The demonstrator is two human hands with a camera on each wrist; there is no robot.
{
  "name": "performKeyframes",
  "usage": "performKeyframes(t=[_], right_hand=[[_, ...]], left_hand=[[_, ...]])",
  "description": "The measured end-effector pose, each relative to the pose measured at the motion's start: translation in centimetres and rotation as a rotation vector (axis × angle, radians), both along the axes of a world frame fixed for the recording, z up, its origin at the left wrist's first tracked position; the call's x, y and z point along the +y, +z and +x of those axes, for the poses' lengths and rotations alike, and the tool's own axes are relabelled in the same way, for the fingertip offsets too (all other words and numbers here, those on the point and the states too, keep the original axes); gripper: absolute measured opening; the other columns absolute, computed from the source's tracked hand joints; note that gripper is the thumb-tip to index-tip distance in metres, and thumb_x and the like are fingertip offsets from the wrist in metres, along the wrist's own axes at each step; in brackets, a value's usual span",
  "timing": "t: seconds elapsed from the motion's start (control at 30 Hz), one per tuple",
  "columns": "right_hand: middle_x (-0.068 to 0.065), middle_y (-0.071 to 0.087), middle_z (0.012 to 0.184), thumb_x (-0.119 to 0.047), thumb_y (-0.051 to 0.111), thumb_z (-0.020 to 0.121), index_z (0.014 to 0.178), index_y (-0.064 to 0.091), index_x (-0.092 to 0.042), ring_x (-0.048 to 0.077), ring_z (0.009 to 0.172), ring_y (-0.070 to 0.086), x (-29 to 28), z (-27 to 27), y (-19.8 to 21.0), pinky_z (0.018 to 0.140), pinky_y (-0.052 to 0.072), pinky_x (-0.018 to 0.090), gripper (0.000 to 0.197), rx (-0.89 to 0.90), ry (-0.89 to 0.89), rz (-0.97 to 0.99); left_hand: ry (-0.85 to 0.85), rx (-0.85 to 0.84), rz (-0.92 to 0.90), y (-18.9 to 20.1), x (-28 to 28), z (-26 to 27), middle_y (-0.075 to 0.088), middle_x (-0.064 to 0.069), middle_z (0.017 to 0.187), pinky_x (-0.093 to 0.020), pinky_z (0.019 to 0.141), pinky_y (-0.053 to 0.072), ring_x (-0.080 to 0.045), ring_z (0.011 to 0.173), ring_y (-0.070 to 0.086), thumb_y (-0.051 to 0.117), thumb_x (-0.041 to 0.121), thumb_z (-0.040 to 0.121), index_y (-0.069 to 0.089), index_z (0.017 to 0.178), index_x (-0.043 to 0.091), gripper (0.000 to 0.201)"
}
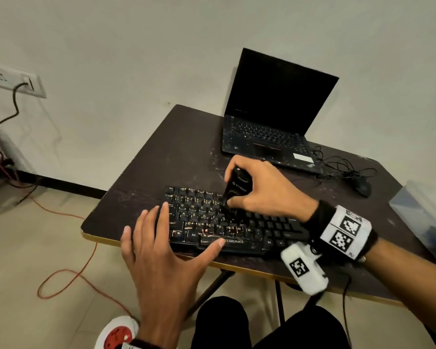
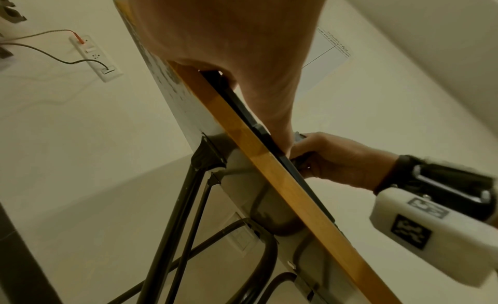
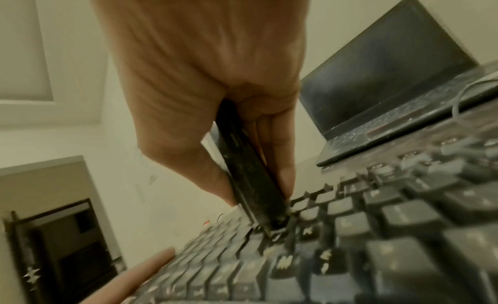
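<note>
The left hand [image 1: 161, 250] rests with straight, spread fingers on the left end of the keyboard [image 1: 202, 217], which lies at the near edge of the table [image 1: 166, 152]. Just beyond, the right hand [image 1: 264, 190] grasps a black handheld device [image 1: 238, 185], tip down on the middle keys. An open laptop [image 1: 275, 102] stands farther back.

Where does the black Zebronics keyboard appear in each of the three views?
Head: the keyboard lies in the centre, near the front edge of the table.
Left wrist: the keyboard is a thin dark strip along the yellow table edge, seen from below.
Right wrist: the keyboard fills the lower right, blurred.
Shared landmark: the right hand, gripping a black device on the keys.
</note>
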State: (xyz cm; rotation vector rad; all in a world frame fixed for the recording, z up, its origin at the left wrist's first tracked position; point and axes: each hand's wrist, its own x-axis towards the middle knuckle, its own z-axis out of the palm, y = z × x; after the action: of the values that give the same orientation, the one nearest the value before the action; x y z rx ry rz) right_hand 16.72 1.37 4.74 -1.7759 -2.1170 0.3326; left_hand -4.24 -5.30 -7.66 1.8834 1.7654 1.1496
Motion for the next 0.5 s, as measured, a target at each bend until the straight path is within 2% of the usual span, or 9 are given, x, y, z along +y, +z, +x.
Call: performKeyframes(t=[0.07, 0.17, 0.3, 0.43, 0.5], right_hand=[[-0.009, 0.072, 0.087, -0.021, 0.09, 0.072, 0.099, 0.062, -0.033, 0.009, 0.076, 0.068, 0.3, 0.0, 0.1, 0.068, 0.051, 0.026, 0.04, -0.016, -0.02, 0.001], [-0.006, 0.072, 0.088, -0.02, 0.089, 0.073, 0.099, 0.063, -0.031, 0.014, 0.076, 0.068, 1.3, 1.2, 0.8, 0.065, 0.05, 0.028, 0.039, 0.004, -0.177, 0.018], [-0.003, 0.074, 0.083, -0.021, 0.09, 0.073, 0.099, 0.062, -0.033, 0.014, 0.069, 0.069, 0.1, 1.4, 0.1, 0.061, 0.054, 0.029, 0.039, -0.008, -0.074, -0.029], [-0.007, 0.071, 0.088, -0.019, 0.089, 0.075, 0.101, 0.062, -0.029, 0.013, 0.076, 0.069, 0.5, 2.9, 0.6, 0.067, 0.055, 0.029, 0.038, 0.029, -0.229, 0.01], [-0.007, 0.072, 0.085, -0.02, 0.09, 0.075, 0.1, 0.062, -0.032, 0.011, 0.073, 0.07, -0.2, 2.4, 0.2, 0.064, 0.055, 0.025, 0.04, -0.002, -0.143, 0.012]], left_hand=[[0.003, 0.01, -0.004, -0.1, 0.1, 0.0, 0.051, -0.008, 0.153, -0.042, 0.128, 0.004, -0.025, 0.151, 0.035, 0.051, 0.097, 0.064, 0.048, 0.152, 0.014, 0.121], [0.0, 0.022, -0.006, -0.2, 0.0, -0.1, 0.051, -0.009, 0.153, -0.046, 0.127, 0.007, -0.025, 0.151, 0.036, 0.051, 0.097, 0.064, 0.049, 0.151, 0.014, 0.121], [-0.001, 0.013, 0.0, -0.3, 0.1, 0.0, 0.051, -0.008, 0.154, -0.045, 0.127, 0.007, -0.025, 0.151, 0.035, 0.051, 0.098, 0.064, 0.048, 0.152, 0.015, 0.121], [-0.003, 0.026, -0.004, -0.3, 0.1, 0.0, 0.05, -0.009, 0.155, -0.046, 0.128, 0.006, -0.025, 0.152, 0.034, 0.049, 0.099, 0.064, 0.048, 0.152, 0.014, 0.122], [0.001, 0.016, 0.002, -0.3, 0.2, 0.0, 0.05, -0.008, 0.155, -0.044, 0.127, 0.006, -0.024, 0.152, 0.034, 0.049, 0.099, 0.064, 0.047, 0.152, 0.015, 0.122]])
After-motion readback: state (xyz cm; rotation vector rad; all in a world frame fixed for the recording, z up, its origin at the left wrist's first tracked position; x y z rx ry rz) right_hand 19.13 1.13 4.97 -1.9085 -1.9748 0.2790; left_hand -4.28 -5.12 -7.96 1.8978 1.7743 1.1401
